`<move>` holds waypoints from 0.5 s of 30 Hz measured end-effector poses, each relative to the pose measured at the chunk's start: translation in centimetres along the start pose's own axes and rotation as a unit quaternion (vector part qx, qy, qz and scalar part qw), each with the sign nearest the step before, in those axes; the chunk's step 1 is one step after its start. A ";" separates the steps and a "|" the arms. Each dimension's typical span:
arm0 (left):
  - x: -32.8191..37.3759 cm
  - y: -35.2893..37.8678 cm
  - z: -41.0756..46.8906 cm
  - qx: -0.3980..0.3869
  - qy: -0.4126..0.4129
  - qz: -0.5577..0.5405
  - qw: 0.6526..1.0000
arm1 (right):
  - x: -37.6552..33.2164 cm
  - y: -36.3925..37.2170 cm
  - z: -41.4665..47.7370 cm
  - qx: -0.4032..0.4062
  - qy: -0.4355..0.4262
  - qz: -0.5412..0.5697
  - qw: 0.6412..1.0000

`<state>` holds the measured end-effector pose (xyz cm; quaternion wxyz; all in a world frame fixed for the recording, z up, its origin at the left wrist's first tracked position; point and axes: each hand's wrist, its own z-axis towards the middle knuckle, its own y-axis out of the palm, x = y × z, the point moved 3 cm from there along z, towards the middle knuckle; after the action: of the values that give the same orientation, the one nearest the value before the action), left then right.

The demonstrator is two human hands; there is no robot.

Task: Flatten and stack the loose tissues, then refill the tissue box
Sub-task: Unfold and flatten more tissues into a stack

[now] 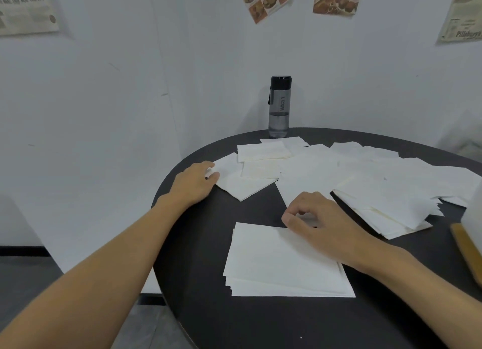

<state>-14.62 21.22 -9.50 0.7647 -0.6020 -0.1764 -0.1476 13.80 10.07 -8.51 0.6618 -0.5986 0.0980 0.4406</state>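
A neat stack of flattened white tissues [281,265] lies on the round black table [214,244] in front of me. Loose white tissues [339,171] are spread over the far half of the table, with a thicker pile [386,213] at the right. My left hand [194,183] reaches to the far left and pinches the corner of a loose tissue [234,181] between thumb and fingers. My right hand [320,223] hovers over the stack's far right corner with its fingers curled; I see nothing held in it. The tissue box [469,244], white with a wooden edge, shows partly at the right border.
A dark water bottle [279,106] stands at the table's far edge by the white wall. Posters hang on the wall above. The table's left edge drops to a grey floor.
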 end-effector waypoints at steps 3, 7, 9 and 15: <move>-0.5 0.2 1.7 0.019 -0.032 -0.013 0.999 | 0.1 0.0 0.0 0.000 0.005 0.016 1.000; -0.6 -0.1 2.4 0.069 -0.030 -0.038 0.996 | 0.0 0.0 0.1 -0.005 0.003 0.023 1.000; -0.5 -0.3 2.4 0.087 -0.024 -0.060 0.994 | 0.1 0.1 0.2 -0.006 0.002 0.026 1.000; -0.1 -0.9 1.5 0.146 -0.011 -0.132 0.980 | 0.1 0.2 0.2 -0.002 -0.001 0.018 1.000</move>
<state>-15.25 22.44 -8.39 0.8161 -0.4569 -0.2827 -0.2130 13.65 10.24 -8.60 0.6525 -0.5974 0.1071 0.4537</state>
